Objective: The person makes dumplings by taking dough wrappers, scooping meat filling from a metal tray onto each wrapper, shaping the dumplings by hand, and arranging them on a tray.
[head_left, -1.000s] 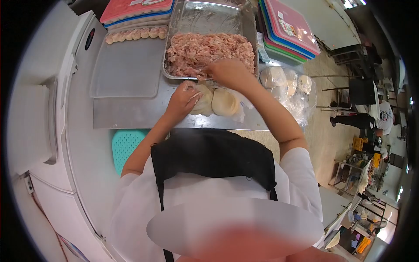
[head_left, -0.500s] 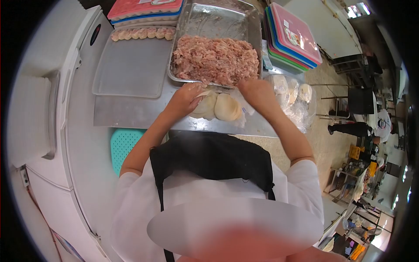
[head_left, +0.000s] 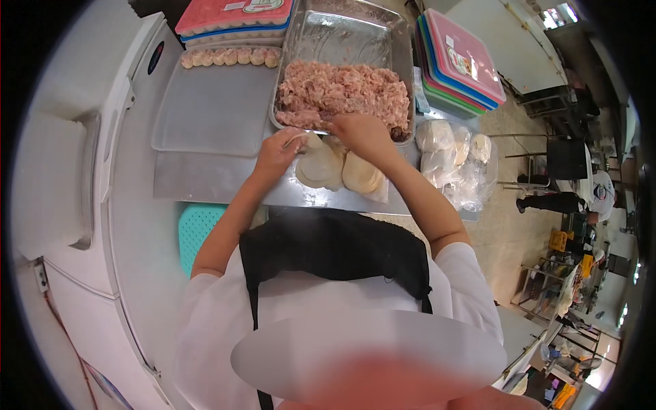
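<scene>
My left hand point(head_left: 275, 153) is closed on the edge of a thin round dough wrapper point(head_left: 296, 139), just in front of the metal pan. My right hand point(head_left: 363, 139) is closed at the pan's near rim, close to the left hand. Whatever is in its fingers is hidden. Beneath the hands, one stack of pale round wrappers point(head_left: 320, 169) and a second stack point(head_left: 362, 175) lie on clear plastic. Pink minced meat point(head_left: 342, 92) fills the near half of the deep metal pan point(head_left: 345, 31).
A flat plastic tray point(head_left: 208, 113) at left holds a row of filled dumplings point(head_left: 230, 57) along its far edge. Stacked lidded trays point(head_left: 236, 17) stand behind it. More colored trays point(head_left: 461, 61) and bagged wrapper stacks point(head_left: 451, 157) sit at right. A white fridge point(head_left: 126, 205) borders the left.
My right hand has moved left along the pan's near rim, toward my left hand. The left hand has shifted slightly left, and the wrapper shows more clearly in it.
</scene>
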The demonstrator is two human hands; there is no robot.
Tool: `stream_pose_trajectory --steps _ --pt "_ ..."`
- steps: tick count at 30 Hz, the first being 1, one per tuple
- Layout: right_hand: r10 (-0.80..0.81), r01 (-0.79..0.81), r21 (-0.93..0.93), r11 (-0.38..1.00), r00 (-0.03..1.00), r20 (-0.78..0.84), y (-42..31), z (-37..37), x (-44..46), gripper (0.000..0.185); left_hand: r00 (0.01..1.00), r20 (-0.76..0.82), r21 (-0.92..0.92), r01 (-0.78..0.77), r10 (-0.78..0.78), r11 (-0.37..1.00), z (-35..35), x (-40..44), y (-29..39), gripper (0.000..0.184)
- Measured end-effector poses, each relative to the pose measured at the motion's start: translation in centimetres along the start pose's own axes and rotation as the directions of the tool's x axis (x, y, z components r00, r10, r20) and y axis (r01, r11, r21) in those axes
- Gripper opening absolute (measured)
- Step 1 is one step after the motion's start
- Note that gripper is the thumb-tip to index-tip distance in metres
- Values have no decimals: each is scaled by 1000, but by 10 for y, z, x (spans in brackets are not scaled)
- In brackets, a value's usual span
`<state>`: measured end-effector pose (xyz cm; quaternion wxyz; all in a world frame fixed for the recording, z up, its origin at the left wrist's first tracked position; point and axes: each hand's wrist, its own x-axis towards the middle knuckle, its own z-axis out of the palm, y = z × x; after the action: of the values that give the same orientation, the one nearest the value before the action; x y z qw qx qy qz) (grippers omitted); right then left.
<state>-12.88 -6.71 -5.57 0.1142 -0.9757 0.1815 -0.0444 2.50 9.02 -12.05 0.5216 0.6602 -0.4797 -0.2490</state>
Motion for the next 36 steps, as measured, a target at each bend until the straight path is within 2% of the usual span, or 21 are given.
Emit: stream_pose_trajectory --steps 1,4,5,6,8,9,12,14,15,17,18,19,20,21,23,26,29,30,32,33,36 --pt "68 -64 154 986 997 -25 11 6 -3 23 996 27 -31 88 -87 996 -3 2 2 23" --pt "327 -256 493 831 943 -61 22 -12 -13 32 989 -136 -109 45 -60 993 -2 26 14 25" --pt "419 -314 583 749 907 -51 21 -19 -19 36 985 -100 -321 102 -141 942 -1 38 14 29" --pt "416 -266 619 739 903 -109 27 -21 -20 35 973 -64 -515 158 -221 843 0 49 15 33" --pt "417 -162 681 714 879 -229 40 -24 -17 34 958 47 -906 159 -282 392 10 72 42 39" --pt "440 -105 732 673 852 -282 39 -27 -15 33 959 65 -934 156 -275 321 16 80 52 39" --pt "377 -29 767 640 883 -281 27 -41 -16 31 966 90 -988 118 -244 102 34 100 81 40" --pt "256 -20 443 896 838 -481 30 -25 -16 29 974 62 -998 55 -219 -37 39 110 97 41" --pt "169 -32 248 968 814 -556 32 -19 -18 29 993 114 -980 117 27 -158 42 116 78 46" --pt "145 -53 228 972 901 -408 38 -31 -34 28 857 106 -893 306 505 -331 46 127 25 56" --pt "132 -60 218 974 934 -331 40 -40 -42 28 962 172 -937 226 211 -266 46 125 40 59" --pt "170 -137 147 980 953 -250 36 -54 -50 27 975 190 -970 169 -111 -174 45 115 66 63" --pt "214 -206 68 976 962 -168 30 -72 -57 26 893 155 -988 140 -422 -66 46 111 81 66" --pt "263 -266 -18 964 961 -89 27 -81 -62 25 909 118 -992 127 -401 -4 50 114 70 68" --pt "215 -212 38 976 945 -245 26 -77 -64 24 936 48 -989 94 -350 117 60 123 41 72" --pt "155 -122 123 985 939 -307 49 -45 -61 22 931 155 -975 198 -331 99 52 120 67 77" --pt "162 -160 23 987 963 -217 54 -70 -69 22 884 359 -822 451 299 -348 49 132 -6 82" --pt "178 -188 -43 981 969 -173 53 -83 -74 22 952 307 -914 300 19 -275 54 129 10 81" --pt "84 -86 5 996 954 -287 50 -82 -76 23 866 61 -998 69 -496 -1 66 117 71 79" --pt "45 -38 26 999 938 -345 50 -81 -76 23 857 80 -996 89 -510 -8 66 114 90 78" --pt "-2 1 -3 1000 970 -244 77 -61 -68 24 844 123 -992 110 -522 -55 70 109 110 74"
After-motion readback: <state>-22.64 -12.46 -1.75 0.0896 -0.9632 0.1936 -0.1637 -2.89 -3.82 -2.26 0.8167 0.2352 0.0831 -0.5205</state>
